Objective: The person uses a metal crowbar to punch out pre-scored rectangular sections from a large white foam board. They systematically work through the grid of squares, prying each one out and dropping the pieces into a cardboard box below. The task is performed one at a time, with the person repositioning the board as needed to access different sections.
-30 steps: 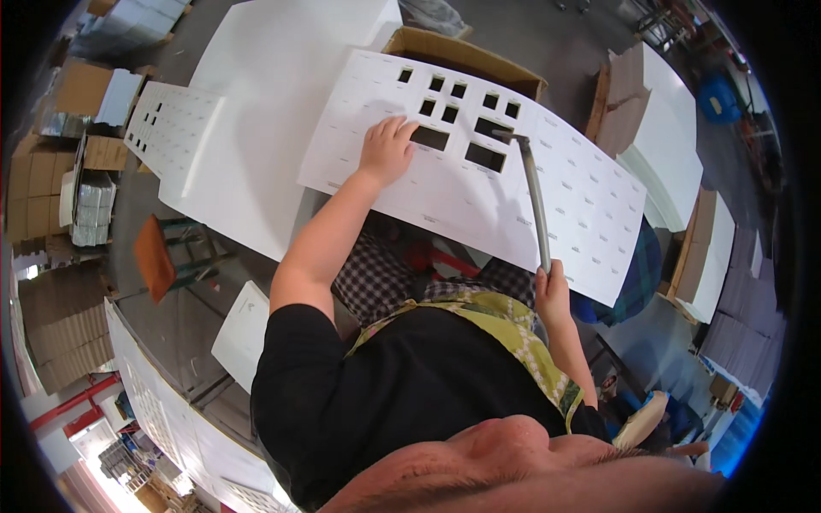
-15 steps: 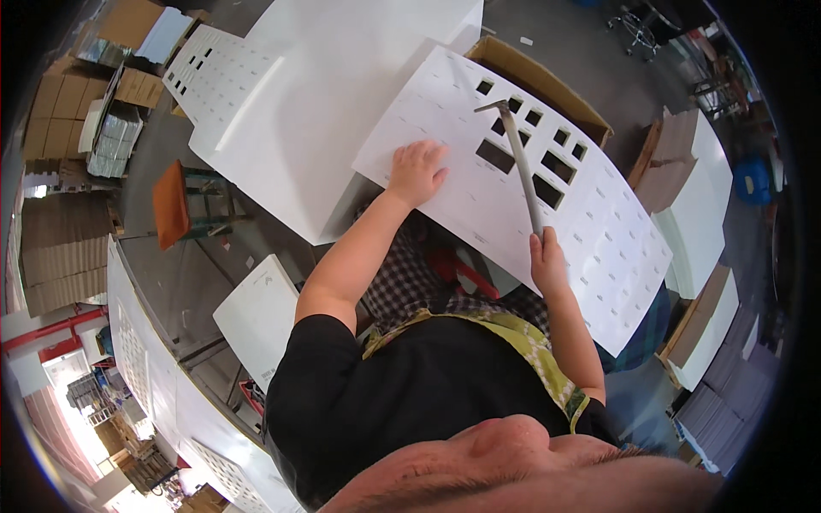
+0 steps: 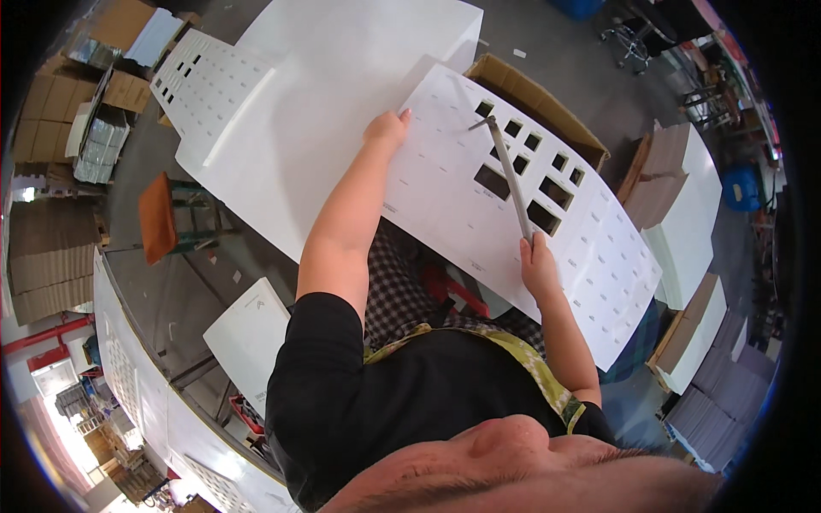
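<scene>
A white printed board (image 3: pixel 445 179) slants across the work area in front of me, with several dark rectangular cut-outs in its middle and rows of small marks on its right part. My left hand (image 3: pixel 387 131) is closed at the board's left edge, its thumb side toward the sheet; some fingers are hidden. In my right hand (image 3: pixel 539 267) is the lower end of a long grey handle. It belongs to a hammer (image 3: pixel 511 171) with a thin, narrow head, which is over the cut-outs. Whether the head touches the board I cannot tell.
Large white sheets (image 3: pixel 316 94) lie behind and left of the board. An open cardboard box (image 3: pixel 534 98) stands just beyond it. Stacked sheets (image 3: pixel 684 205) are at the right. An orange-topped stool (image 3: pixel 158 218) and a white panel (image 3: pixel 248 329) are at the left.
My left hand has moved from the board's surface, where it lay with spread fingers, up and left to the edge. The hammer has shifted slightly left and down with my right hand.
</scene>
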Motion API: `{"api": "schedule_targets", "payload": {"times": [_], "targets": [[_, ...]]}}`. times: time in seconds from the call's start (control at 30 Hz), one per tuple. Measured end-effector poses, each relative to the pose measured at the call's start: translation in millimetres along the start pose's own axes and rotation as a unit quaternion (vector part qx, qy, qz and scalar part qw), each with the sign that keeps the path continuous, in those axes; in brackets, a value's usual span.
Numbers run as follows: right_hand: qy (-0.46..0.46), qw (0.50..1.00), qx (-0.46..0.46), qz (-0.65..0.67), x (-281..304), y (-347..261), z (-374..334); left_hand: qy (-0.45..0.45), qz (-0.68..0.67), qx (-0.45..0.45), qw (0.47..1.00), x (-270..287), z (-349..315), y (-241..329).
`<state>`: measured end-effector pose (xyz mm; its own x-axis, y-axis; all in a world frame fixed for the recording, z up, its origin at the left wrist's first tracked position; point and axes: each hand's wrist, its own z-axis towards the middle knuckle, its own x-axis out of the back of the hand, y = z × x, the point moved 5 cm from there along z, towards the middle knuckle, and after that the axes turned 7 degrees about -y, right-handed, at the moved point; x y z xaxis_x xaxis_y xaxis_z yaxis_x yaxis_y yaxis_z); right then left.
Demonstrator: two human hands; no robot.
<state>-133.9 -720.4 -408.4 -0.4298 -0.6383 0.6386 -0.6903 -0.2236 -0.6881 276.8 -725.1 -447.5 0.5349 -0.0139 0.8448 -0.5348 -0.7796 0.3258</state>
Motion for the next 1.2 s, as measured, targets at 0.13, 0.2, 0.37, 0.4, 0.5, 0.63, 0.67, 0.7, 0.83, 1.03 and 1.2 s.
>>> {"api": "schedule_targets", "payload": {"times": [0.13,0.2,0.37,0.4,0.5,0.63,0.67,0.7,0.83,1.03,1.2], "targets": [[0.003,1.000,0.006,0.023,4.0,-7.1,-4.9,-0.014,-0.025,-0.017,0.999,-3.8,1.8,-1.6],[0.029,0.998,0.031,0.050,10.4,-13.9,-11.3,-0.014,-0.029,-0.021,0.999,-4.9,1.9,-1.8],[0.042,0.997,0.060,-0.012,11.1,-23.2,-14.5,-0.004,-0.030,-0.032,0.999,-5.0,2.6,0.0],[0.011,0.997,0.047,-0.054,5.9,-22.6,-11.7,0.004,-0.022,-0.034,0.999,-3.8,2.7,1.2],[0.030,0.999,0.020,-0.012,7.4,-17.6,-14.0,0.000,-0.002,-0.033,0.999,-1.4,-0.2,1.1],[0.083,0.992,0.060,0.074,11.6,-20.4,-16.9,-0.010,-0.009,-0.035,0.999,0.9,-5.2,4.4],[0.082,0.992,0.033,0.086,12.0,-17.5,-18.8,-0.005,-0.010,-0.036,0.999,1.6,-5.8,5.4],[0.075,0.996,0.046,0.012,10.5,-20.8,-16.1,-0.007,-0.010,-0.038,0.999,2.0,-5.4,5.8],[0.037,0.998,0.043,-0.034,8.1,-19.9,-14.8,-0.006,-0.008,-0.045,0.999,1.9,0.0,4.4],[0.089,0.994,0.056,0.028,13.0,-20.7,-18.1,-0.002,-0.022,-0.046,0.999,-6.1,6.5,0.3],[0.061,0.997,0.046,-0.002,11.7,-22.6,-19.2,-0.012,-0.003,-0.034,0.999,-8.5,4.2,-1.0]]}}
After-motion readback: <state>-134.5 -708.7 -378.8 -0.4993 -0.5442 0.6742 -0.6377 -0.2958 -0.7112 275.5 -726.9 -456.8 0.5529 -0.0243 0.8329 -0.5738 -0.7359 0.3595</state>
